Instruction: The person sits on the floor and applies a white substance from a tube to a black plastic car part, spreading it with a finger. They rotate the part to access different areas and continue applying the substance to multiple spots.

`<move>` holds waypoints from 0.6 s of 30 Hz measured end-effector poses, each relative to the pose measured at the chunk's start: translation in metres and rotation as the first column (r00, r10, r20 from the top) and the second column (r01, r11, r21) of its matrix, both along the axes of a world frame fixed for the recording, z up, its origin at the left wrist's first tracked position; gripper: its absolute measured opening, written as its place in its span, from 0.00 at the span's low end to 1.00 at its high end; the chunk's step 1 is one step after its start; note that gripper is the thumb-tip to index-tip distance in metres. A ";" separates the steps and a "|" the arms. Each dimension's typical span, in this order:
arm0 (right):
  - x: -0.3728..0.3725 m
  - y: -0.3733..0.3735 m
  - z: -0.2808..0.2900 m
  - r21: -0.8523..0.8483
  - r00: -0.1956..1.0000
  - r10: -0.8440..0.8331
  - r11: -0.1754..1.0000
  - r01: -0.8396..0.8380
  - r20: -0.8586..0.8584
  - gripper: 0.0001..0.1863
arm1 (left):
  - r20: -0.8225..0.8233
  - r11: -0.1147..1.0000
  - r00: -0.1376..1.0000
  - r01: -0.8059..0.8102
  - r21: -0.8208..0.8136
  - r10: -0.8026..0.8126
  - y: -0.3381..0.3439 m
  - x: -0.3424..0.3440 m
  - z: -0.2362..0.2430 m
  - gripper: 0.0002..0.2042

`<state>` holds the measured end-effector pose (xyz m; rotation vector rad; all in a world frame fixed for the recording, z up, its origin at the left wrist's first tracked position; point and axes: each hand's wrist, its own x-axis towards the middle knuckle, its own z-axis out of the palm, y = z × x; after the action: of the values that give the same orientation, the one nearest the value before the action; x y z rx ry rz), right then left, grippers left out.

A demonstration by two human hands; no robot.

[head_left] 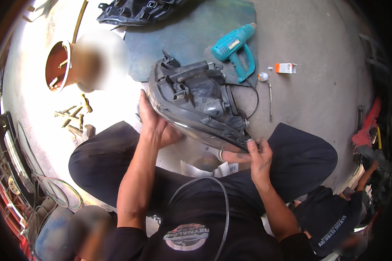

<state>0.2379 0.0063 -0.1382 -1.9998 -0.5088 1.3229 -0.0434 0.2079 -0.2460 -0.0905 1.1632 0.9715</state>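
Observation:
A dark grey car headlight housing (196, 102) is held above my lap, its back side with plastic mounts facing up. My left hand (154, 126) grips its left edge from below. At the lower right corner of the housing, my right hand (258, 156) pinches the rim between fingers and thumb. I sit cross-legged on a concrete floor (309, 39) in dark trousers. A thin black cable (224, 204) loops across my chest.
A teal heat gun (237, 45) lies on a dark mat (183, 30) beyond the headlight. A small orange box (285, 68), a white cap and a thin metal rod (270, 102) lie at right. Loose metal tools (74, 115) and a red bucket (59, 65) sit at left. Another headlight (135, 9) lies far back. Another person crouches at lower right.

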 end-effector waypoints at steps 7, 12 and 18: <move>-0.043 0.007 0.042 0.009 0.946 -0.027 0.999 0.032 -0.322 0.21 | -0.523 0.911 0.821 0.368 0.183 -0.227 -0.060 0.020 0.102 0.50; -0.054 0.010 0.052 -0.019 0.933 0.287 0.954 -0.298 -0.218 0.20 | -0.679 0.857 0.678 0.496 0.141 -0.281 -0.089 0.021 0.125 0.65; -0.059 0.017 0.057 -0.001 0.908 0.280 0.956 -0.294 -0.311 0.22 | -0.631 0.873 0.725 0.463 0.151 -0.276 -0.097 0.024 0.133 0.68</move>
<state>0.1789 0.0233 -0.0815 -1.7538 -0.6443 1.8067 -0.0198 0.1108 -0.1130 0.7323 1.5116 0.8122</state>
